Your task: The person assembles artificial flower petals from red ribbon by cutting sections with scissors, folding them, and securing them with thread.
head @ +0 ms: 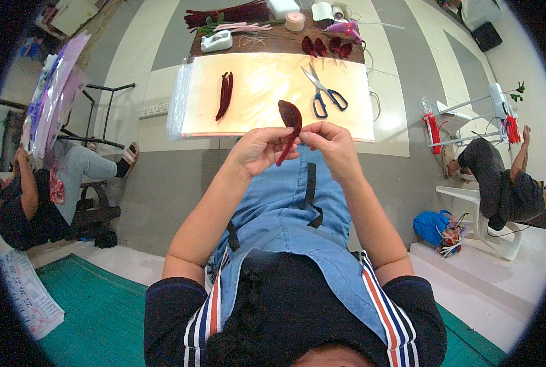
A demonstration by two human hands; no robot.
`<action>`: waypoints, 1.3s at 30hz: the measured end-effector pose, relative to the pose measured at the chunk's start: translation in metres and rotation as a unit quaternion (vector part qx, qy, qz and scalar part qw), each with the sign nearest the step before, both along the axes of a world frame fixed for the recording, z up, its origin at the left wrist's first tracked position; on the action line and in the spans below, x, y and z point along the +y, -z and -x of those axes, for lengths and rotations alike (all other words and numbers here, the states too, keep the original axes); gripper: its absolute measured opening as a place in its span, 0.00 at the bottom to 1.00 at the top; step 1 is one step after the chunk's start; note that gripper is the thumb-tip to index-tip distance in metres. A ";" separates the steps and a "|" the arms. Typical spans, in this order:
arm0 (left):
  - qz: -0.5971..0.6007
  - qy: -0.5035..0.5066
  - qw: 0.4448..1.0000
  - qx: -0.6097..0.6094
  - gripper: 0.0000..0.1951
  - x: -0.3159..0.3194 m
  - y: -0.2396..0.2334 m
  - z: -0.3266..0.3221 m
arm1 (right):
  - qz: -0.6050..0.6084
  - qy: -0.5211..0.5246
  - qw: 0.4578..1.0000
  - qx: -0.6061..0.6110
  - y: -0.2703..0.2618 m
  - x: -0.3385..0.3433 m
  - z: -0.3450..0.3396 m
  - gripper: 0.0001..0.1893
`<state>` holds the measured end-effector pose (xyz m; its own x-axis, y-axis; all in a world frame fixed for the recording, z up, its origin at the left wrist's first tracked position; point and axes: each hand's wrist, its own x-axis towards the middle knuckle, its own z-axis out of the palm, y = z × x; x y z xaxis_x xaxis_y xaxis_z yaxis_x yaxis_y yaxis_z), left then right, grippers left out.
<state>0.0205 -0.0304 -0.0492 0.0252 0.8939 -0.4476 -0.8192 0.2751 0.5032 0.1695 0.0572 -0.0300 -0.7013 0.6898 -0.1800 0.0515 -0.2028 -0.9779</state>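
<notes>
A dark red petal shape of fuzzy pipe cleaner (pixel 291 114) stands up between my hands, its narrow tail hanging below the fingers. My left hand (pixel 264 146) pinches it at the base between thumb and fingers. From the other side, my right hand (pixel 330 144) grips the same base with thumb and forefinger; the exact point of contact is partly hidden. Just beyond, on a pale orange sheet in clear plastic (pixel 259 98), rest scissors with dark blue handles (pixel 325 94), blades parted. Left of them lies a small bundle of dark red pipe cleaners (pixel 225 96).
At the table's far side are finished dark red petals (pixel 326 47), a tape dispenser (pixel 216 41), a ribbon roll (pixel 295 21), a purple glue gun (pixel 345 30) and a pipe-cleaner pile (pixel 227 13). Seated people (pixel 39 197) (pixel 497 179) flank the table at a distance.
</notes>
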 end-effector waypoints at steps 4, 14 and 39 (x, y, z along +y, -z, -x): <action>-0.005 0.006 0.999 -0.031 0.09 -0.002 0.002 0.001 | 0.024 -0.015 1.000 0.000 -0.007 0.001 0.000 0.07; -0.026 0.027 0.995 -0.097 0.10 -0.003 0.000 0.002 | 0.049 -0.022 0.998 0.039 -0.012 0.004 -0.001 0.07; -0.055 0.036 0.992 -0.112 0.10 -0.003 -0.003 0.002 | 0.078 -0.041 0.995 0.043 -0.012 0.009 -0.003 0.08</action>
